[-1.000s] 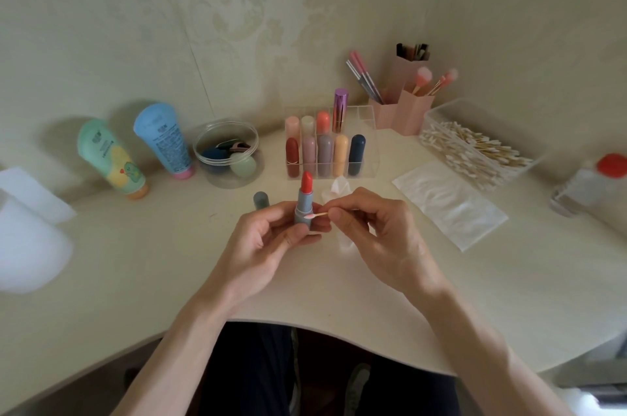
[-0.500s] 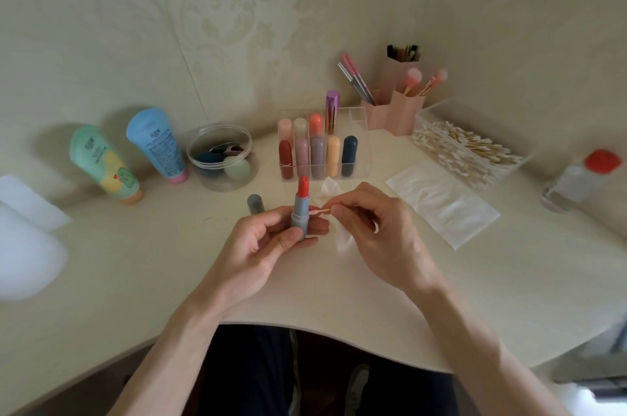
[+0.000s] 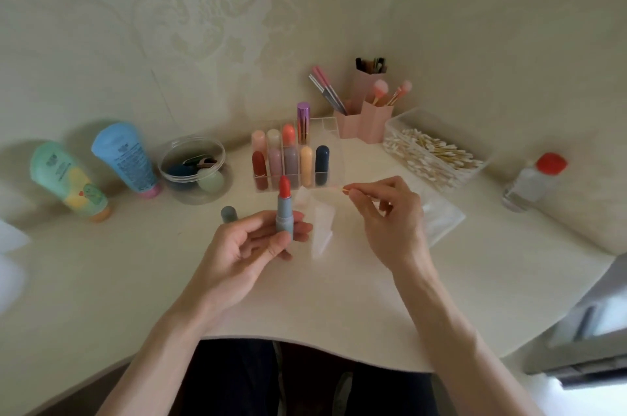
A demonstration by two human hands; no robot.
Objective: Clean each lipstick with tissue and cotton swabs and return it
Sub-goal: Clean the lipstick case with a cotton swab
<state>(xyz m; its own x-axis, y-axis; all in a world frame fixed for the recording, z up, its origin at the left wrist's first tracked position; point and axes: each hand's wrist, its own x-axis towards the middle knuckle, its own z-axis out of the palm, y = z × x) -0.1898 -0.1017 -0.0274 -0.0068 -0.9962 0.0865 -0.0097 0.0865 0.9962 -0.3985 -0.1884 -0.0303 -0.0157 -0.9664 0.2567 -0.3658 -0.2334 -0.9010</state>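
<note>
One lipstick (image 3: 284, 212) in work: grey-blue case, red bullet wound out, held upright above the table (image 3: 135, 263) by the left hand (image 3: 251, 246), fingers and thumb curled round the lower case. Right hand (image 3: 386, 215) pinches a cotton swab (image 3: 346, 190) between thumb and fingertips, off to the right of the bullet and clear of it; the swab tip is blurred, so soiling is unreadable. Matching cap (image 3: 229, 214) stands on the table just left of the left hand. Tissue (image 3: 320, 229) lies between the hands. Clear organiser (image 3: 330, 157) sits behind, its right-end compartments apparently free, so likely the return slot. Judgement: the step is swabbing the collar where bullet meets case. Bring the swab in low, at the rim and not the bullet face. Use light pressure and turn the case with the left fingers rather than sweeping the swab. Take a fresh one from the swab box (image 3: 424, 120) once stained. Wipe the case with tissue, then wind the bullet down fully before capping, or it may shear.
</note>
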